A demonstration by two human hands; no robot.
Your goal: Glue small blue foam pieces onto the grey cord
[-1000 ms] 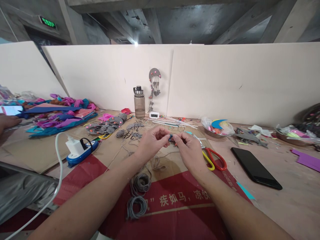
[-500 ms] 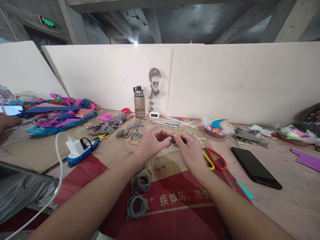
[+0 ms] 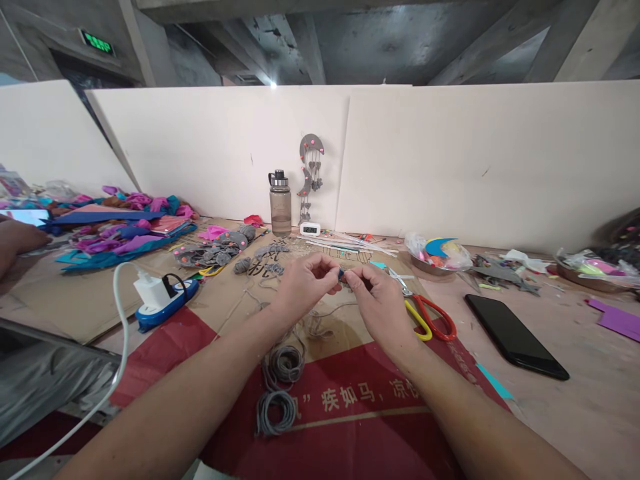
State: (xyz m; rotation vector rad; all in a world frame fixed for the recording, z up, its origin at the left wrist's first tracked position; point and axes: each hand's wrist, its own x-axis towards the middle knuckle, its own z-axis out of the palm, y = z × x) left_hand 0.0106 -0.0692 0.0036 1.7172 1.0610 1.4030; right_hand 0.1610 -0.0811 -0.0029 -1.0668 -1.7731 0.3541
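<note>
Head view, left hand (image 3: pixel 303 283) and right hand (image 3: pixel 377 300) fingertips pressed together, both pinching 1 small dark blue piece (image 3: pixel 341 274), above coiled grey cord (image 3: pixel 285 360) on worktop (image 3: pixel 575 400)

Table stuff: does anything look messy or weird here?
Mostly craft clutter. The grey cord lies in loose coils and tangles under the hands. The left hand and right hand pinch a tiny piece between them. The scissors lie beside the right hand. Nothing looks broken or spilled.
</note>
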